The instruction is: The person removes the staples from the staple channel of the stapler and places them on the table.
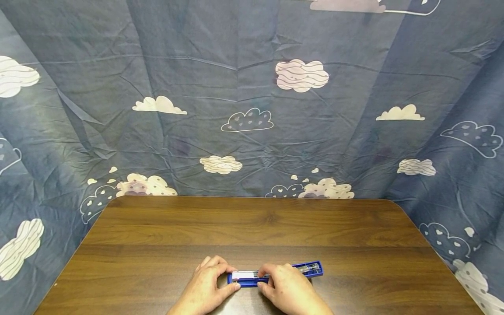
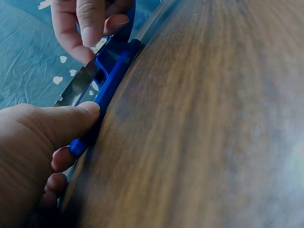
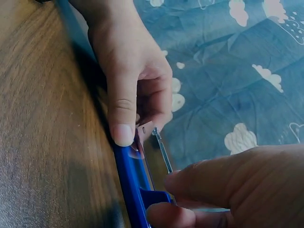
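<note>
A blue stapler (image 1: 248, 284) lies opened out on the table, its metal magazine (image 2: 78, 85) raised at a slant over the blue base (image 2: 111, 83). My left hand (image 1: 206, 282) grips the stapler's left end, thumb on the near side and fingers on the far side. Around the middle, close to the hinge, is my right hand (image 1: 289, 286), with its index finger and thumb bent in at the stapler. A thin metal rod (image 3: 164, 152) runs to those fingertips in the right wrist view. The blue top cover (image 1: 315, 271) extends to the right, metal parts showing inside.
The brown wooden table (image 1: 252, 223) spreads beyond and beside the hands, with rounded far corners. Behind it and along both sides hangs a dark blue curtain (image 1: 204, 78) with a cloud print.
</note>
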Available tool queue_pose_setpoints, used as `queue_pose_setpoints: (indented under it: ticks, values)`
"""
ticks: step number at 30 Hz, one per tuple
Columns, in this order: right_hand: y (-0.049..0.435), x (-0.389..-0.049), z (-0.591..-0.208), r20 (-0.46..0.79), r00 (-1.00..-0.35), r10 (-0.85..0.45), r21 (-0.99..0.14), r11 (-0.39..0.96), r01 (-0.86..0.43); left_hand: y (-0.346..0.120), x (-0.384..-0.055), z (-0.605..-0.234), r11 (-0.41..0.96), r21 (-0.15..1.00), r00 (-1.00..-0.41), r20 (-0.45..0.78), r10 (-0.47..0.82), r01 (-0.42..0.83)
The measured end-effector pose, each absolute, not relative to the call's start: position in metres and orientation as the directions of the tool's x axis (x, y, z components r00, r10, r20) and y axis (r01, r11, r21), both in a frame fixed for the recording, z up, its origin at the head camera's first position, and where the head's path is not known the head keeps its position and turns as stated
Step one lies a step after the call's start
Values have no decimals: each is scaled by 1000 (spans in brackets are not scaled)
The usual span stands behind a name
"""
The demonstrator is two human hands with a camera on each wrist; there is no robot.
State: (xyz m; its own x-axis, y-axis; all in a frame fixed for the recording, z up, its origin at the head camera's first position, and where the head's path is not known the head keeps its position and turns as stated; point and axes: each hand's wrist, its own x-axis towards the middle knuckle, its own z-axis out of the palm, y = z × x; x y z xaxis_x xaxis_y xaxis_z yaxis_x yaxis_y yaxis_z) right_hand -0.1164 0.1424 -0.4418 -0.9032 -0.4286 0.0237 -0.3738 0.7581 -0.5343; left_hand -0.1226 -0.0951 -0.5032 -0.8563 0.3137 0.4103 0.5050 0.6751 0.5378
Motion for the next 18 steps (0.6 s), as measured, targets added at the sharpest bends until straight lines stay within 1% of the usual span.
queue_pose_setpoints:
  ticks: [3, 9, 18]
  values:
    - [142, -116, -442, 15, -909, -416, -522, 772, -362, -95, -122, -504, 669, 542, -855, 415, 312, 508]
    - [139, -116, -443, -67, -913, -403, -571, 766, -297, -94, -122, -504, 666, 543, -853, 419, 313, 511]
    - [137, -115, -445, -81, -887, -454, -638, 708, -304, -95, -122, -503, 672, 537, -853, 417, 314, 510]
